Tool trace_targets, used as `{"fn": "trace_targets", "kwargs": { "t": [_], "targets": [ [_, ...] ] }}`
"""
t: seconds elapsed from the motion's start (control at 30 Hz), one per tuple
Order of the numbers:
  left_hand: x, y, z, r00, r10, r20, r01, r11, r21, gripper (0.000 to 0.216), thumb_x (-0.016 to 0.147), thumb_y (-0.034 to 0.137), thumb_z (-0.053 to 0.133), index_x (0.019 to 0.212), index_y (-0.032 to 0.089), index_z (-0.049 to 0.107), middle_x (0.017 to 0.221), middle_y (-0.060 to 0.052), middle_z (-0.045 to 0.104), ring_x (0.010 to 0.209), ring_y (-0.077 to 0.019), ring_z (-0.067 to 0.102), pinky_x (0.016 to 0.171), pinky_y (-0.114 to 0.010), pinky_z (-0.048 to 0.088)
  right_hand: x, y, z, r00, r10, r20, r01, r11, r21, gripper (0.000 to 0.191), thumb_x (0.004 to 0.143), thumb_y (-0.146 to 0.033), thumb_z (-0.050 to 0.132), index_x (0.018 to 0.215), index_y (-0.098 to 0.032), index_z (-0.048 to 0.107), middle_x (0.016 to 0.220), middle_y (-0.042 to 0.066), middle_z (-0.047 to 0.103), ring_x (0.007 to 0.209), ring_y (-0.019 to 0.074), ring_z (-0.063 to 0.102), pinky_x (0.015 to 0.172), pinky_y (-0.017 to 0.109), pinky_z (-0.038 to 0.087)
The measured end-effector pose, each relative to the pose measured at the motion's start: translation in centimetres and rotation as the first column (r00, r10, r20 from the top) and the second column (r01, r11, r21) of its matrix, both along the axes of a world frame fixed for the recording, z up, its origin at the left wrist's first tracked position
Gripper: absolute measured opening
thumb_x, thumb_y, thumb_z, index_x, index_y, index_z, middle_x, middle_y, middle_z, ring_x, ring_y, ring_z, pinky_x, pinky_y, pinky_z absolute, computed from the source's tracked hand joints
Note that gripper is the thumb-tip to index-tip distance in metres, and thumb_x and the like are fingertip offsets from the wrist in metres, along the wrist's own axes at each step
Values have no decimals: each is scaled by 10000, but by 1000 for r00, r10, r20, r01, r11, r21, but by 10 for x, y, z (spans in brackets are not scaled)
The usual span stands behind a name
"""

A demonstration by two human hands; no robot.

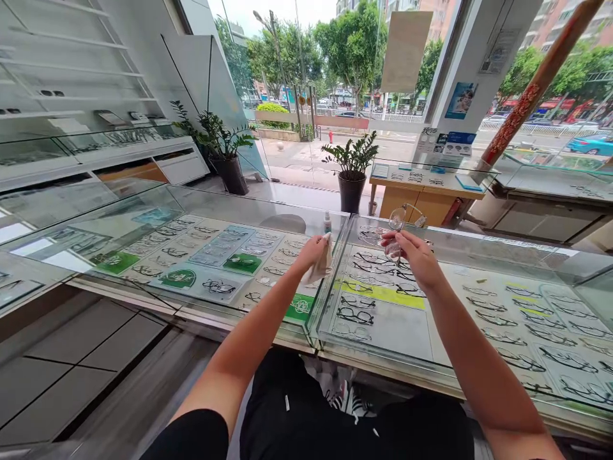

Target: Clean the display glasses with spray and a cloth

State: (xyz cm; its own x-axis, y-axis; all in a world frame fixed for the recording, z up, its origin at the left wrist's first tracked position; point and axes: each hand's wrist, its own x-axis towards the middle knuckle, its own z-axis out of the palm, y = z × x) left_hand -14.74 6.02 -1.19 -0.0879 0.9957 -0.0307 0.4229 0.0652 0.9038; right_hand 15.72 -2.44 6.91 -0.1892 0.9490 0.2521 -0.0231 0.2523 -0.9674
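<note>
My left hand [312, 251] is closed on a pale cloth [324, 267], which hangs down from the fingers above the glass counter. Just behind that hand a small spray bottle [327, 222] stands upright on the counter top. Raised over the right-hand counter section, my right hand [410, 250] pinches a pair of thin-framed eyeglasses [398, 218]. Their round lenses face sideways, one above the other, and a small tag hangs at the far side. The fingers cover part of the lower lens. The cloth and the eyeglasses are apart.
Beneath the glass counter [268, 214] lie rows of eyeglass frames [355, 315] and green cards [301, 307]. Beyond it stand two potted plants [352, 191] and a wooden display table [421, 199]. A glass edge divides the counter between my hands. Another display cabinet [536, 191] stands far right.
</note>
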Motion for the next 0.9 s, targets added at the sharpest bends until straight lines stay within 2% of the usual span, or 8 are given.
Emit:
{"fn": "trace_targets", "kwargs": {
  "t": [0.07, 0.17, 0.3, 0.43, 0.47, 0.63, 0.77, 0.9],
  "targets": [
    [10, -4, 13, 978, -33, 204, 29, 999, 21, 259, 984, 473, 601, 961, 214, 604, 745, -10, 602, 683, -181, 581, 679, -294, 469, 5, 0, -7, 1000, -17, -26, 17, 1000, -2, 420, 1001, -607, 675, 1093, -223, 820, 1069, 79, 774, 891, 181, 670, 774, 311, 517],
    [32, -12, 38, 887, -119, 446, 91, 992, 85, 358, 949, 548, 655, 1042, 203, 624, 733, 9, 586, 622, -138, 543, 635, -267, 467, 11, 3, -17, 998, -6, -62, 7, 1000, 19, 407, 1012, -585, 671, 1111, -219, 819, 1080, 82, 776, 903, 185, 675, 796, 316, 524],
    [68, -21, 68, 750, -236, 618, 179, 972, 154, 492, 871, 636, 748, 1008, 173, 651, 757, -1, 599, 597, -106, 528, 585, -250, 461, 13, 9, -27, 989, 70, -131, -66, 997, 40, 390, 1021, -561, 671, 1106, -212, 823, 1052, 80, 784, 907, 191, 687, 843, 331, 534],
    [96, -29, 83, 493, -339, 801, 296, 931, 212, 401, 766, 477, 860, 905, 158, 660, 741, 20, 570, 593, -83, 518, 543, -218, 440, 12, 9, -34, 978, 109, -180, -101, 994, 50, 403, 1003, -570, 689, 1086, -198, 821, 1023, 86, 791, 891, 204, 693, 862, 353, 547],
    [101, -30, 84, 455, -347, 820, 318, 924, 214, 368, 744, 434, 862, 872, 157, 657, 721, 23, 564, 588, -84, 515, 542, -218, 441, 13, 9, -36, 977, 115, -180, -107, 993, 52, 410, 1003, -574, 686, 1085, -195, 820, 1019, 87, 793, 889, 206, 694, 866, 357, 550],
    [116, -33, 69, 459, -337, 822, 332, 923, 193, 354, 740, 423, 838, 914, 142, 712, 676, 19, 580, 565, -91, 502, 535, -219, 424, 17, 8, -44, 975, 125, -184, -119, 992, 44, 398, 1016, -559, 678, 1101, -198, 822, 1014, 79, 798, 900, 204, 699, 894, 355, 546],
    [116, -34, 54, 511, -354, 783, 312, 925, 215, 417, 805, 538, 855, 850, 151, 706, 697, 10, 582, 594, -93, 497, 555, -220, 413, 19, 8, -46, 975, 118, -187, -114, 993, 30, 377, 1025, -541, 670, 1075, -202, 828, 1014, 75, 798, 895, 199, 690, 904, 354, 532],
    [109, -40, 51, 587, -425, 689, 324, 903, 282, 486, 817, 622, 864, 895, 154, 757, 813, -34, 677, 722, -138, 594, 665, -254, 482, 17, 5, -45, 982, 109, -156, -107, 994, 23, 373, 1029, -537, 664, 1057, -204, 830, 1023, 74, 790, 867, 200, 677, 875, 359, 528]
  ]
}}
